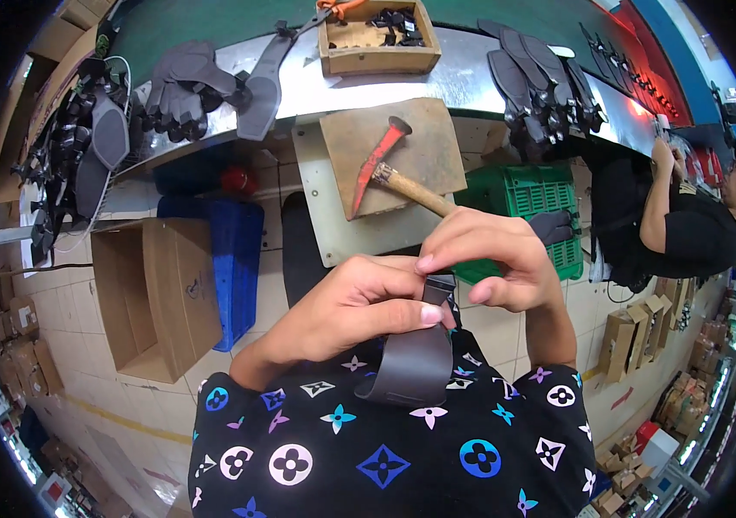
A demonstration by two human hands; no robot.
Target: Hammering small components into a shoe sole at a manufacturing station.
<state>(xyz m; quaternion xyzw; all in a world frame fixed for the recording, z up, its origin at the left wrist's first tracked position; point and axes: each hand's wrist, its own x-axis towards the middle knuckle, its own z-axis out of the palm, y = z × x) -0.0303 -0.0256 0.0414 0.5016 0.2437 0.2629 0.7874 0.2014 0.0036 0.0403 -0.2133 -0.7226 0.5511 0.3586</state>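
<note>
Close to my body, my left hand [359, 306] is closed on a dark grey strap [411, 367], its thumb pressing on top. The strap's lower part curves down against my patterned shirt. A small black plastic buckle [440, 287] shows at the strap's upper end. My right hand [502, 259] is arched over that end with a fingertip at the buckle; its thumb stands apart, and nothing shows gripped in it. Beyond my hands, a hammer [377, 164] with a red head and wooden handle lies on a brown board [437, 129]. My right hand covers the handle's near end.
A wooden box [377, 62] of black parts stands on the metal-edged bench [299, 86]. Grey padded straps lie in piles left [187, 86] and right [532, 82]. An open carton [156, 293], blue bin [238, 268] and green crate [523, 186] stand below. A person [688, 211] sits at right.
</note>
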